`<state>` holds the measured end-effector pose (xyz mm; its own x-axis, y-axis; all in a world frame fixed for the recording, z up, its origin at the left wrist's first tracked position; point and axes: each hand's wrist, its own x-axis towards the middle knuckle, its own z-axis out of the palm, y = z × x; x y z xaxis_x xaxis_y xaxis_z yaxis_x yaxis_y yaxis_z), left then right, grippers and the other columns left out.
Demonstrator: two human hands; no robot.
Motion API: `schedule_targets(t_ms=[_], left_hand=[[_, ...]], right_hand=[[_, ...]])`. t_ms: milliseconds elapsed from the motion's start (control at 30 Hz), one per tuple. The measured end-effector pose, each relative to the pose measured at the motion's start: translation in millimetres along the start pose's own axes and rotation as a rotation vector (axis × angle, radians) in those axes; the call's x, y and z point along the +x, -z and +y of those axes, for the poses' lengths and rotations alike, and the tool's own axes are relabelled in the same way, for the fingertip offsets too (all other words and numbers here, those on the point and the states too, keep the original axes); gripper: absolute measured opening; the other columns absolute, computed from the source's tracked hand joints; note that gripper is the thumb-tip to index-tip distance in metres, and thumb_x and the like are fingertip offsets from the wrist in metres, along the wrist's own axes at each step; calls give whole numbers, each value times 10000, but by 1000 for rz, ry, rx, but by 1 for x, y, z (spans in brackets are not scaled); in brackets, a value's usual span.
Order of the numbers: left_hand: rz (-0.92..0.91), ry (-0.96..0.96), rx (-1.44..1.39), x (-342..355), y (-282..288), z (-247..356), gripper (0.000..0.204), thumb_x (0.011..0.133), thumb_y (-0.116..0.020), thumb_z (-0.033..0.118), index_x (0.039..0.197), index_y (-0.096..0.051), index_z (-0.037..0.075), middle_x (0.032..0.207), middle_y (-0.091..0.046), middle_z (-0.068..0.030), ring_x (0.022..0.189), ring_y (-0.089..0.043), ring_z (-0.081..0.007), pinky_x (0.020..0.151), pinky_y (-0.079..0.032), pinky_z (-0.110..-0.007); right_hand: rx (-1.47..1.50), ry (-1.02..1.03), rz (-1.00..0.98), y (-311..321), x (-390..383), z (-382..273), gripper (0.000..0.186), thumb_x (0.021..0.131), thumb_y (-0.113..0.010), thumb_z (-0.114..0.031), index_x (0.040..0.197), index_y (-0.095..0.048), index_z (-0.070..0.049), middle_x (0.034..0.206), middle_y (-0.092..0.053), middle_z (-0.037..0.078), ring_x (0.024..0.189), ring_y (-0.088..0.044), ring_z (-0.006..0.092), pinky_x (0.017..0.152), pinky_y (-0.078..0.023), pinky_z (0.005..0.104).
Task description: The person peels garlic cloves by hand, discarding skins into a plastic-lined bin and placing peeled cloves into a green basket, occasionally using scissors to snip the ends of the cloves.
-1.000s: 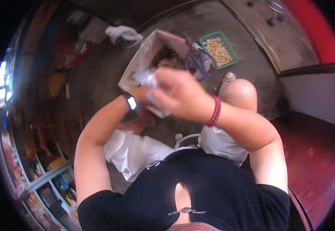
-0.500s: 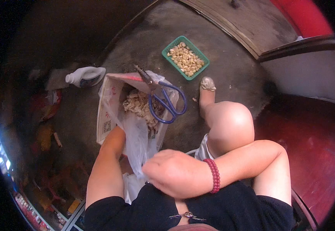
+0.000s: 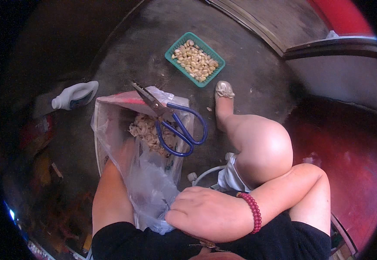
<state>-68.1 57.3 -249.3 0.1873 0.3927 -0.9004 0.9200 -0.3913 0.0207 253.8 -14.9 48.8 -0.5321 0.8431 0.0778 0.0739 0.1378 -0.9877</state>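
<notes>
right hand [image 3: 210, 212] nearest, low centre, wearing a red bead bracelet [image 3: 251, 212]. its fingers are curled and pinch the near end of a clear plastic bag [image 3: 149, 186]. left forearm runs up the left side; the left hand [image 3: 121, 149] is inside the bag, seen dimly through the film. cannot tell if it is wide or closed, or what it holds.

bag lies on the dark floor [image 3: 249, 73], left of a bent knee [image 3: 262, 149], mouth facing far. pale peelings [image 3: 147, 130] sit inside near the mouth. blue-handled scissors [image 3: 173, 123] rest across the bag's far right edge, blades pointing far left.

a foot in a pale shoe [image 3: 224, 91] stands right of the scissors. a white bottle [image 3: 75, 95] lies far left of the bag. farthest, a green basket [image 3: 171, 50] of peeled garlic cloves [image 3: 195, 60], well apart from the bag.
</notes>
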Motion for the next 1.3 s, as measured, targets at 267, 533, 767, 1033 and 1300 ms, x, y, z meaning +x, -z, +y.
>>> schedule_targets(t_ms=[267,533,767,1033,1300], left_hand=[[-2,-6,-21,25,-12,1,339,807,-586,367,830,-646,34,788,-623,-107,729,-594,-202,665,-474,-334],[2,-5,-42,39,-19,-1,355,802,-593,386,806,-646,35,762,-619,-98,709,-587,-197,651,-471,-327],[10,-10,-43,43,-16,0,370,797,-598,402,785,-646,35,740,-616,-90,692,-581,-192,638,-469,-321],[29,-45,-30,53,-11,6,388,792,-605,421,761,-646,36,715,-612,-81,672,-575,-186,623,-466,-314],[77,-81,-12,43,5,3,407,786,-612,439,736,-646,37,689,-607,-72,652,-568,-181,608,-463,-307]], right_hand=[[-40,-80,5,10,8,7,160,706,-567,-132,804,-480,-40,745,-536,84,722,-540,256,647,-434,350],[-85,-121,35,7,17,11,136,718,-544,-129,804,-484,-41,733,-522,72,710,-537,238,611,-438,329],[-114,-120,42,6,21,9,135,711,-546,-133,791,-485,-43,729,-518,68,699,-536,232,605,-439,323],[-117,-110,50,9,15,8,133,712,-544,-130,789,-484,-40,721,-515,70,701,-535,233,608,-438,327],[-46,-71,-26,0,10,-1,163,689,-571,-116,798,-485,-31,741,-547,98,719,-553,275,631,-455,360]])
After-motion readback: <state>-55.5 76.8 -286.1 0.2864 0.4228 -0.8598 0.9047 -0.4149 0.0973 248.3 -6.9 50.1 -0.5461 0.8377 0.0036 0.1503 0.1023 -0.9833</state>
